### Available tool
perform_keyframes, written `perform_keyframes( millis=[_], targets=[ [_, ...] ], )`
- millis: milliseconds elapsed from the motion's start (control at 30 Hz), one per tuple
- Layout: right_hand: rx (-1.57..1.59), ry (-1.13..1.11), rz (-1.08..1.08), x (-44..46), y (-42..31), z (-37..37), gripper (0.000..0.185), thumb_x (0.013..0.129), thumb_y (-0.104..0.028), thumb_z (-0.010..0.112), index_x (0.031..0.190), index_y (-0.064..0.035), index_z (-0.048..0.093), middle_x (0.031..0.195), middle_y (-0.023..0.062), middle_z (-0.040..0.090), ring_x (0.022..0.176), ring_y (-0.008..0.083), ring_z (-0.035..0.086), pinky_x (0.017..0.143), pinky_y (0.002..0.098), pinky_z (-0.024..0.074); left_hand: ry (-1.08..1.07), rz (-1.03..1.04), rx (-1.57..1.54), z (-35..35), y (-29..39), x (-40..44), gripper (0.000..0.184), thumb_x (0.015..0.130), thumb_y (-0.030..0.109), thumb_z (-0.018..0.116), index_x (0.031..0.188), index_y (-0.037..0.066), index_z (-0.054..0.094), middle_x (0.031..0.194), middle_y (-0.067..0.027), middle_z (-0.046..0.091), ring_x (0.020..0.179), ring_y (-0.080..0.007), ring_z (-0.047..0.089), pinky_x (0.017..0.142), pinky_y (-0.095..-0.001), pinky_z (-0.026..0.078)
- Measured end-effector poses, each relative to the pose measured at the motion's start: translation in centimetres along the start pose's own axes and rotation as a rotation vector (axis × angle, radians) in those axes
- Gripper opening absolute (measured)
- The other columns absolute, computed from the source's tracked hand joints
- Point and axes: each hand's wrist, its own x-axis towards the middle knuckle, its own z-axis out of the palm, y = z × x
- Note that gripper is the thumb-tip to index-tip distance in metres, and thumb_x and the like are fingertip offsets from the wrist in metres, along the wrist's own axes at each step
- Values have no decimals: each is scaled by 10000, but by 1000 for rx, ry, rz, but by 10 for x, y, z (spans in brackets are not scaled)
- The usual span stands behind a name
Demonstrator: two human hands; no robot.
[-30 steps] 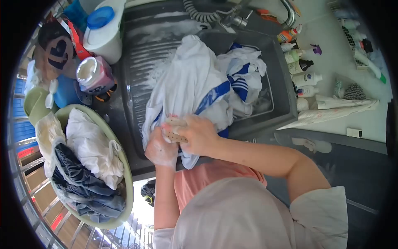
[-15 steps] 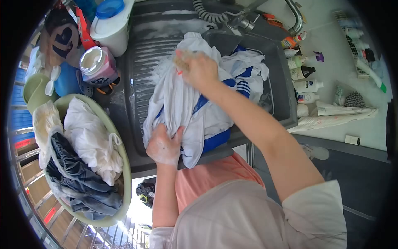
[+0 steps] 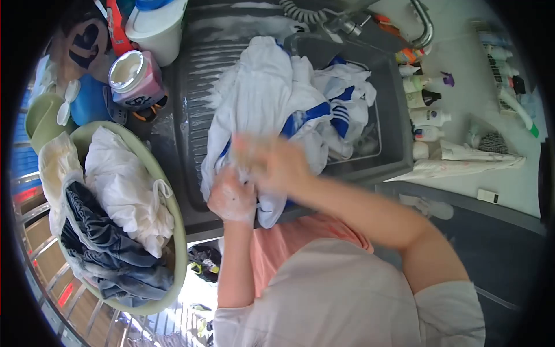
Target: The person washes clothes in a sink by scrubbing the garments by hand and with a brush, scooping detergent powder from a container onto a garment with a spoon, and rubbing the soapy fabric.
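A wet white garment with blue panels (image 3: 260,87) lies over the ribbed washboard (image 3: 199,110), and part of it hangs into the sink basin (image 3: 393,115) on the right. My left hand (image 3: 232,196), with suds on it, grips the near edge of the cloth. Just above and to its right, my right hand (image 3: 274,165) is closed around a scrubbing brush (image 3: 245,151), both smeared by motion. The brush is over the lower part of the garment; whether its bristles touch the cloth cannot be made out.
At the left, a green basin (image 3: 179,248) holds white clothes (image 3: 124,191) and dark blue clothes (image 3: 104,243). Behind it stand a pink jar (image 3: 139,87) and a white bucket (image 3: 156,34). A faucet (image 3: 350,26) is at the back; several bottles (image 3: 428,117) line the right side.
My right hand moved with the brush from near my left hand up the garment, then back down towards it. My left hand stays on the near edge. The view has shifted slightly.
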Motion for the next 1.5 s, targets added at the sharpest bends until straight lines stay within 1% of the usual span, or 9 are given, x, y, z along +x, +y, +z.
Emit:
perform_keyframes(
  millis=[200, 367, 433, 767, 833, 933, 1233, 1367, 1500],
  targets=[
    [-246, 178, 89, 94, 6, 13, 382, 826, -341, 642, 1187, -225, 681, 1028, 143, 698, 917, 343, 657, 772, 417, 541, -70, -77, 46, -7, 4, -1, 421, 649, 427, 811, 821, 98, 612, 791, -135, 646, 727, -375, 631, 620, -448, 491],
    [104, 174, -303, -16, -11, 16, 351, 803, -349, 660, 1106, -179, 703, 888, 160, 686, 836, 340, 662, 738, 440, 516, -39, -25, -21, -5, 5, 1, 418, 673, 423, 799, 741, 85, 561, 753, -147, 628, 713, -391, 616, 597, -461, 472],
    [-161, -3, -9, 54, -12, 11, 374, 798, -322, 661, 1162, -246, 689, 1119, 67, 688, 921, 303, 649, 841, 404, 521, -43, -31, 17, -7, -1, 4, 423, 679, 427, 793, 732, 83, 553, 748, -149, 625, 709, -391, 615, 595, -465, 470],
    [8, 5, 31, 32, -20, 24, 474, 773, -287, 681, 1244, -256, 640, 999, 178, 629, 932, 324, 624, 792, 422, 499, -57, -58, -16, -2, 5, 0, 425, 690, 459, 775, 744, 83, 583, 750, -145, 627, 696, -377, 621, 585, -464, 472],
    [-187, 381, -119, 123, 9, 44, 607, 760, -279, 695, 1343, -354, 547, 930, 150, 615, 885, 332, 619, 781, 423, 498, -67, -65, 37, -2, 6, 1, 437, 684, 474, 773, 751, 83, 590, 751, -139, 631, 687, -370, 628, 578, -466, 477],
    [-99, 396, 13, 107, 0, 41, 581, 755, -263, 707, 1318, -327, 580, 943, 146, 622, 881, 334, 625, 783, 419, 504, -67, -83, 41, -3, 5, 3, 443, 678, 484, 774, 755, 87, 592, 752, -134, 636, 681, -364, 631, 571, -461, 480],
    [-15, 388, 8, 108, -12, 61, 642, 701, -206, 734, 1312, -332, 584, 927, 97, 594, 886, 289, 631, 753, 418, 511, -47, -57, -4, -3, 5, 8, 425, 661, 454, 796, 726, 86, 595, 727, -139, 631, 651, -360, 625, 549, -445, 469],
    [256, 139, -201, -11, -20, 45, 716, 676, -201, 744, 1345, -362, 545, 900, 96, 580, 893, 296, 624, 760, 414, 510, -87, 8, -39, 3, -3, 4, 407, 721, 453, 754, 735, 92, 566, 718, -121, 612, 638, -350, 622, 533, -448, 469],
    [12, 178, -222, 73, -13, 46, 702, 691, -189, 733, 1335, -397, 545, 992, 89, 598, 873, 301, 634, 749, 382, 519, -120, -35, 71, -3, 4, 7, 411, 728, 458, 750, 728, 93, 560, 722, -119, 605, 660, -340, 630, 548, -441, 480]
  ],
)
